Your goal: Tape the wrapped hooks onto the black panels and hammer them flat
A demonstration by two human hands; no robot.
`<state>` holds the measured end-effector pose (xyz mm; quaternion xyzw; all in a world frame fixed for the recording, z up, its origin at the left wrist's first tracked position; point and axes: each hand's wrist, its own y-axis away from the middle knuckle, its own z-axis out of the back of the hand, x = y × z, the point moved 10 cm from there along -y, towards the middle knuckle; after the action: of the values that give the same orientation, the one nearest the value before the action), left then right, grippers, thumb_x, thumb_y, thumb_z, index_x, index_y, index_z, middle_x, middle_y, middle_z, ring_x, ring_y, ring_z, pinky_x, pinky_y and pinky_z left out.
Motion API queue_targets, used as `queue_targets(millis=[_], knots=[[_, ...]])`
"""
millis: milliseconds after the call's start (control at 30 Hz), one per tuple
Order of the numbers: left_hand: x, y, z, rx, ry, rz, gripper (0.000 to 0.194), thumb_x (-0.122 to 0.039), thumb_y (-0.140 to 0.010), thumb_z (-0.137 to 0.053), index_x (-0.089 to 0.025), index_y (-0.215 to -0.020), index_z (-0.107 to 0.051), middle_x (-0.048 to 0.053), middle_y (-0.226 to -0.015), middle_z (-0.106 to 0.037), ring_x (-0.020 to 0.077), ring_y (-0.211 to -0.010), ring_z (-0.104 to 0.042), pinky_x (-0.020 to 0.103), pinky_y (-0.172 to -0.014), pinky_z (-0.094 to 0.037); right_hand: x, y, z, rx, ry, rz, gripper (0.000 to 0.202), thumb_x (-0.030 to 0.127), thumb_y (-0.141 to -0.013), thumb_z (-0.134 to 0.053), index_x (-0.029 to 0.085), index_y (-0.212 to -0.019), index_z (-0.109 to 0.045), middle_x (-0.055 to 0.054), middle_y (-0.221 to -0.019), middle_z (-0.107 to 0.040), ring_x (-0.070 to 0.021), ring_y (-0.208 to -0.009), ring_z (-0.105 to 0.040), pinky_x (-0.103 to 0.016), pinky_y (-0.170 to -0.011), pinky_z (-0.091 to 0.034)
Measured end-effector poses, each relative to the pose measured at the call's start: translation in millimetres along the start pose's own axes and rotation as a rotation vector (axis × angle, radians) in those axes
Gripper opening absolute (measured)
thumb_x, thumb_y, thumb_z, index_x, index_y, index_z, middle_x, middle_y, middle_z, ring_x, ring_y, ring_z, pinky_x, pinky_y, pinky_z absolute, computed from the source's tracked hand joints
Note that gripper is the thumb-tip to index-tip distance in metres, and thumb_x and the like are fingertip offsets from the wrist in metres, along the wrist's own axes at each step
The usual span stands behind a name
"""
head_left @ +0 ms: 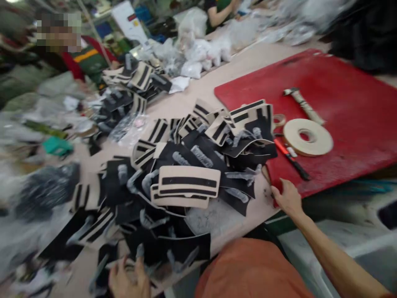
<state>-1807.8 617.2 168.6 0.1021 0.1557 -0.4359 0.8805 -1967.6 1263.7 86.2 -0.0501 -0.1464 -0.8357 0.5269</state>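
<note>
Black and cream striped pieces (pixel 189 182) lie in a loose heap on the pale table, many with grey plastic-wrapped strips on them. At the bottom edge, my left hand (pixel 129 278) is at the near side of the heap, its fingers apart and touching or just above the pieces. My right hand (pixel 288 198) rests at the near left corner of the red board (pixel 350 124), thumb and fingers on its edge; whether it grips the board is hard to tell. A white tape roll (pixel 308 137), an orange and black cutter (pixel 291 159) and a wrapped hammer (pixel 304 106) lie on the board.
A second heap of striped pieces (pixel 141 78) lies farther back beside clear plastic bags (pixel 198 54). Dark wrapped bundles (pixel 46 190) are at the left. One person (pixel 89 60) is at the back left; another person's arm (pixel 218 14) shows at the top. A white bin (pixel 350 244) stands below right.
</note>
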Motion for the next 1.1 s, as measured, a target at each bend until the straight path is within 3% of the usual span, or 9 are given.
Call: queue_targets(millis=[67, 200, 300, 400, 500, 600, 800, 933, 1100], knots=[[29, 53, 3.7, -0.089, -0.022, 0.122, 0.073, -0.061, -0.09, -0.039, -0.02, -0.15, -0.039, 0.022, -0.156, -0.038, 0.0405, -0.149, -0.031, 0.061, -0.119, -0.036, 7, 19, -2, -0.067, 0.014, 0.132, 0.065, 0.047, -0.096, -0.036, -0.003, -0.135, -0.052, -0.029, -0.131, -0.056, -0.0381, -0.124, -0.051, -0.048, -0.103, -0.042], [73, 152, -46.1, -0.079, 0.011, 0.367, 0.072, -0.055, -0.092, -0.035, -0.004, -0.141, -0.043, 0.032, -0.15, -0.039, 0.0418, -0.147, -0.035, 0.057, -0.12, -0.036, 9, 72, -28, -0.029, 0.01, 0.357, 0.066, 0.055, -0.097, -0.032, 0.007, -0.137, -0.053, -0.03, -0.124, -0.06, -0.0416, -0.119, -0.054, -0.052, -0.09, -0.045], [95, 217, -86.8, -0.017, 0.047, 0.574, 0.078, -0.058, -0.09, -0.038, -0.001, -0.144, -0.036, 0.033, -0.149, -0.039, 0.041, -0.147, -0.035, 0.054, -0.121, -0.034, -2, 109, -51, 0.118, 0.013, 0.446, 0.068, 0.059, -0.091, -0.033, 0.01, -0.133, -0.056, -0.027, -0.122, -0.062, -0.0459, -0.114, -0.058, -0.058, -0.089, -0.049], [91, 245, -118.9, 0.059, 0.097, 0.638, 0.087, -0.06, -0.087, -0.045, -0.001, -0.149, -0.027, 0.032, -0.155, -0.033, 0.039, -0.151, -0.028, 0.052, -0.124, -0.03, -10, 126, -77, 0.345, -0.029, 0.441, 0.06, 0.065, -0.085, -0.037, 0.022, -0.119, -0.061, -0.019, -0.109, -0.069, -0.0438, -0.101, -0.066, -0.06, -0.082, -0.055], [75, 232, -134.8, 0.063, 0.131, 0.587, 0.093, -0.06, -0.084, -0.053, -0.002, -0.151, -0.025, 0.03, -0.16, -0.026, 0.0379, -0.154, -0.021, 0.052, -0.126, -0.025, 14, 134, -97, 0.551, -0.064, 0.522, 0.051, 0.067, -0.082, -0.047, 0.031, -0.115, -0.062, -0.012, -0.104, -0.072, -0.0377, -0.09, -0.071, -0.054, -0.074, -0.059], [78, 207, -127.9, -0.042, 0.164, 0.603, 0.094, -0.059, -0.085, -0.055, -0.002, -0.152, -0.023, 0.03, -0.16, -0.024, 0.0378, -0.154, -0.019, 0.051, -0.126, -0.024, 80, 148, -113, 0.678, -0.077, 0.737, 0.051, 0.066, -0.084, -0.051, 0.031, -0.12, -0.061, -0.009, -0.109, -0.072, -0.0315, -0.089, -0.072, -0.045, -0.077, -0.061], [131, 174, -89.6, -0.23, 0.175, 0.612, 0.091, -0.048, -0.084, -0.059, -0.004, -0.153, -0.021, 0.028, -0.161, -0.025, 0.0361, -0.155, -0.019, 0.052, -0.126, -0.026, 240, 238, -138, 0.535, 0.03, 1.318, 0.063, 0.048, -0.08, -0.059, 0.017, -0.135, -0.052, -0.017, -0.138, -0.055, -0.0366, -0.121, -0.057, -0.051, -0.097, -0.051], [161, 141, -94.2, -0.165, 0.208, 0.568, 0.084, -0.038, -0.084, -0.059, -0.005, -0.154, -0.025, 0.026, -0.161, -0.029, 0.0345, -0.153, -0.025, 0.048, -0.125, -0.03, 301, 281, -166, 0.421, 0.143, 1.308, 0.07, 0.041, -0.079, -0.062, 0.013, -0.141, -0.044, -0.021, -0.134, -0.056, -0.0384, -0.115, -0.058, -0.049, -0.093, -0.05], [175, 88, -107.6, -0.094, 0.346, 0.487, 0.069, -0.018, -0.086, -0.049, -0.018, -0.154, -0.033, 0.016, -0.161, -0.035, 0.0291, -0.151, -0.033, 0.047, -0.124, -0.033, 326, 287, -189, 0.392, 0.234, 1.077, 0.047, 0.041, -0.083, -0.063, 0.015, -0.121, -0.052, -0.015, -0.106, -0.065, -0.034, -0.098, -0.065, -0.042, -0.086, -0.051]])
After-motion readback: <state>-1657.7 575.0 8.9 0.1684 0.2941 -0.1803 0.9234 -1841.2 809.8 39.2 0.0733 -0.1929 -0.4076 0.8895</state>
